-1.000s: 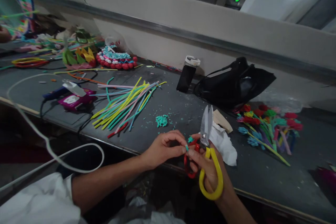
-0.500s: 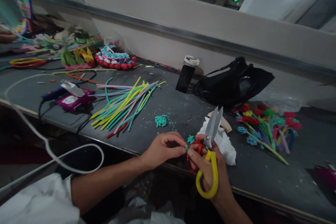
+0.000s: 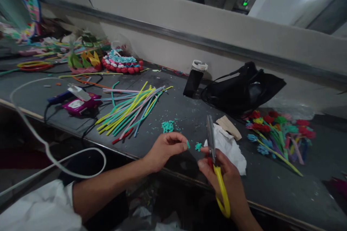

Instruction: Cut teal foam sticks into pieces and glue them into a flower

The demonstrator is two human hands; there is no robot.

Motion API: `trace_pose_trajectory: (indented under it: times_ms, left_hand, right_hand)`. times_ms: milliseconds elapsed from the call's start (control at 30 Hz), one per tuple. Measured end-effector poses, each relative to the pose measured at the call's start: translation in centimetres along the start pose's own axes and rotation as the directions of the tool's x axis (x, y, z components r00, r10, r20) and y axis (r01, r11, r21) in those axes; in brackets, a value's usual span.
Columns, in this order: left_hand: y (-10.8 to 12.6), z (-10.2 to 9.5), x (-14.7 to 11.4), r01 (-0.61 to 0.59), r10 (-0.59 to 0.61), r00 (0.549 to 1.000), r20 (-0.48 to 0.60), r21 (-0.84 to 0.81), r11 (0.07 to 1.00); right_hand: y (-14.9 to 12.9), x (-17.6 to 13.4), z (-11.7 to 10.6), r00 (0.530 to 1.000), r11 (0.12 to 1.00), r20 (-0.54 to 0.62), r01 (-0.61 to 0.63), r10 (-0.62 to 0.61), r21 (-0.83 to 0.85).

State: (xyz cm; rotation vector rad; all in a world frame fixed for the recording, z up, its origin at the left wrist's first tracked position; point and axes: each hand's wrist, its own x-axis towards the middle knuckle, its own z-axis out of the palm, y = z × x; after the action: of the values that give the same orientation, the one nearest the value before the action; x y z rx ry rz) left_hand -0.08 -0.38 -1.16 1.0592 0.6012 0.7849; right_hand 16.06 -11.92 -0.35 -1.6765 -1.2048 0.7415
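My left hand (image 3: 166,150) pinches a short teal piece of pipe cleaner (image 3: 188,144) between thumb and fingertips, over the table's front edge. To its right, my right hand (image 3: 226,173) holds scissors (image 3: 211,139) with red and yellow handles, the blades pointing up and seen nearly edge-on. A small cluster of teal pieces (image 3: 198,147) lies on the table between the hands. Beyond my left hand sits a larger pile of teal cuttings (image 3: 167,126). White crumpled paper (image 3: 230,148) lies just behind my right hand.
Long coloured pipe cleaners (image 3: 130,110) lie spread at left, near a purple device (image 3: 78,105) with a cable. A bottle (image 3: 193,79) and black bag (image 3: 244,88) stand behind. Pipe-cleaner flowers (image 3: 279,130) lie at right. A white cord (image 3: 46,148) loops over the front edge at left.
My hands have moved apart; they met at the teal piece before, and now only the left holds it. The scissors have turned from flat-on to nearly edge-on.
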Motion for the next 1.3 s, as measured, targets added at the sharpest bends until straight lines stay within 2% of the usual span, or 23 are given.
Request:
trace_pose_trajectory:
  times_ms: [67,133,200,300,567,800,1100,1300]
  left_hand:
    - [0.3,-0.3,0.3,-0.013,0.012,0.999,-0.036,-0.030,0.999]
    - [0.7,-0.5,0.4,-0.024,0.021,0.997,-0.072,-0.045,0.999]
    - [0.9,-0.4,0.5,-0.029,0.024,0.995,-0.098,-0.051,0.998]
    - [1.2,-0.3,0.5,-0.033,0.028,0.995,-0.097,-0.055,0.998]
    - [1.1,-0.4,0.4,-0.039,0.038,0.996,-0.080,-0.013,0.999]
    - [1.1,-0.4,0.4,-0.034,0.038,0.995,-0.091,0.038,0.999]
    - [1.1,-0.4,0.4,-0.035,0.036,0.997,-0.074,0.022,0.999]
    - [1.0,-0.5,0.4,-0.019,0.020,0.997,-0.071,0.007,1.000]
  right_hand:
    - [0.8,-0.2,-0.5,0.986,0.960,-0.073,0.130,-0.153,-0.246]
    - [1.7,-0.3,-0.7,0.955,0.883,-0.090,0.224,-0.284,-0.412]
    - [2.5,-0.4,-0.8,0.930,0.806,-0.049,0.289,-0.365,-0.516]
    - [3.1,-0.4,-0.8,0.907,0.713,0.033,0.352,-0.419,-0.606]
    - [3.9,-0.5,-1.0,0.853,0.581,0.085,0.421,-0.515,-0.696]
    - [3.7,-0.5,-1.1,0.850,0.569,0.086,0.420,-0.520,-0.707]
    - [3.8,-0.6,-1.1,0.847,0.558,0.084,0.417,-0.525,-0.717]
    - [4.1,-0.8,-1.4,0.867,0.557,0.106,0.402,-0.488,-0.727]
